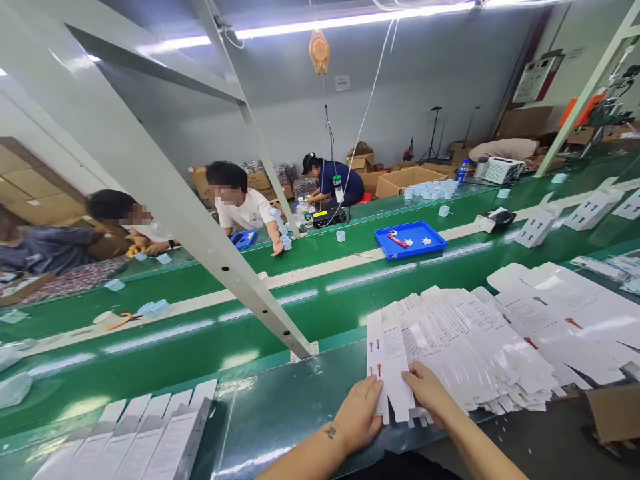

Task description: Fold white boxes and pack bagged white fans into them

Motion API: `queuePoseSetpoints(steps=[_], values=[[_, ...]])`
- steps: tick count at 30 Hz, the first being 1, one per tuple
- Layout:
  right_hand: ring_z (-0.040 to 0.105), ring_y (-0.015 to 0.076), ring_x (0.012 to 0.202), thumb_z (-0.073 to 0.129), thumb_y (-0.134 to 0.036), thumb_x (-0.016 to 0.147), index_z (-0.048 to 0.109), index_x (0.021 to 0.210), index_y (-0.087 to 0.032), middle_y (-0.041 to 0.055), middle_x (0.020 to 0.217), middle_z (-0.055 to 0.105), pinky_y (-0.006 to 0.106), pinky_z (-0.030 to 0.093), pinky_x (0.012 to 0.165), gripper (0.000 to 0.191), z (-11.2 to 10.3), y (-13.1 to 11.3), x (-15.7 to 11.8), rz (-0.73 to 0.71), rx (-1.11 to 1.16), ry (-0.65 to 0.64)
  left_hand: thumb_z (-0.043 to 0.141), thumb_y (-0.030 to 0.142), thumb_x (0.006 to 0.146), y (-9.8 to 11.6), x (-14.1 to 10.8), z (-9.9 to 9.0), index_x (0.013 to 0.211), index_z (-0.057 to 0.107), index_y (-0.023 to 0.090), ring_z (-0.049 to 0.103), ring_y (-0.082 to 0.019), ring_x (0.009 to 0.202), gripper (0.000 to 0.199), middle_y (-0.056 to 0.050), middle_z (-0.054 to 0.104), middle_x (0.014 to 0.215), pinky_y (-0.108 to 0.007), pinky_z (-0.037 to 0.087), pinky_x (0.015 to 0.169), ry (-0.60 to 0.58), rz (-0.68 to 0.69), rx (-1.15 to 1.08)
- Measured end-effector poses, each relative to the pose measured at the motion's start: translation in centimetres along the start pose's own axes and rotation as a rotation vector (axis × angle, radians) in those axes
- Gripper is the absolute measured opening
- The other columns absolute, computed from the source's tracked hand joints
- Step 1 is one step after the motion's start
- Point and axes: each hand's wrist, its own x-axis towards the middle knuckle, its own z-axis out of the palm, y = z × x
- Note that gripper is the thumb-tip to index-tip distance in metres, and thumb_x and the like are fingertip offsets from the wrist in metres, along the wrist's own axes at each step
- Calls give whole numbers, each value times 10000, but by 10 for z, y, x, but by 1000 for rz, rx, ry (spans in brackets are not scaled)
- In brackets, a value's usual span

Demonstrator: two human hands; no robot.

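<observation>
A white printed flat carton (395,360) with small key-like pictures lies at the left end of a fanned pile. My left hand (357,407) rests against its lower left edge, fingers together on it. On the right side of the same carton, my right hand (425,390) grips the edge with the thumb on top; its other fingers are partly hidden. Beside my right hand spreads the pile of flat cartons (465,340), overlapping one another. Several formed white boxes (170,433) stand in a row to the left on the green worktop (280,400).
A slanting metal post (225,267) meets the bench ahead. Beyond it run a green conveyor (310,300), a blue tray (410,240) with small parts, and several pale-blue cups (430,191). Co-workers, including a person in white (247,207), sit across. Assembled cartons (535,227) stand at right.
</observation>
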Motion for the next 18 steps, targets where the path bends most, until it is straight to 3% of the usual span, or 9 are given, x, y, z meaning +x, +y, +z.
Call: queuePoseSetpoints(steps=[2,4,6,8,10,13,16,18], values=[[703,241,747,475,-505,863,568,997,-215,48,780,690,389,576,617,333,-10,-26,1,4,91,-60,498,169,775,19,-14,-27,1385,473,138,437,-319,1338,611,-180,480,1443,-472,303,1137,105,69,-15],[641,280,1094,546,-592,819,411,1323,-215,137,1174,640,464,565,830,644,-21,-55,-1,-124,89,-97,427,222,864,45,-28,-57,1324,541,196,584,-301,1176,475,-147,622,1296,-439,411,1040,262,50,-87],[341,367,1394,720,-650,648,164,1492,-238,195,1508,337,605,369,1065,1091,-28,-82,-7,-421,-87,-160,386,308,925,73,-43,-85,1190,638,224,663,-269,964,375,-108,721,1065,-393,474,914,395,-35,-209],[78,463,1450,848,-619,460,20,1527,-239,211,1599,66,718,125,1114,1402,-29,-105,-15,-762,-349,-250,449,402,917,99,-58,-109,1049,690,197,659,-236,829,342,-77,732,900,-341,492,801,401,-53,-448],[29,514,1434,877,-563,437,-53,1526,-230,225,1599,-10,768,74,1086,1470,-23,-121,-21,-958,-507,-303,612,473,828,116,-74,-127,1018,693,164,649,-224,825,372,-67,725,891,-311,487,767,284,20,-761],[105,524,1419,855,-488,495,-78,1522,-225,226,1585,46,765,231,1055,1412,-13,-134,-29,-997,-532,-318,825,482,630,124,-95,-140,1058,686,147,658,-243,894,561,-83,719,957,-325,470,832,123,116,-1107],[171,540,1387,851,-515,473,-34,1525,-235,218,1568,89,762,321,1008,1403,-7,-136,-35,-1006,-490,-305,864,479,573,119,-109,-138,1003,699,121,674,-243,844,583,-106,719,904,-333,468,826,150,97,-1256],[202,551,1362,857,-517,457,-11,1526,-251,214,1552,121,773,329,985,1402,-4,-134,-37,-1031,-468,-248,858,470,572,116,-112,-132,936,695,116,667,-216,768,533,-93,713,826,-314,476,769,269,49,-1288]])
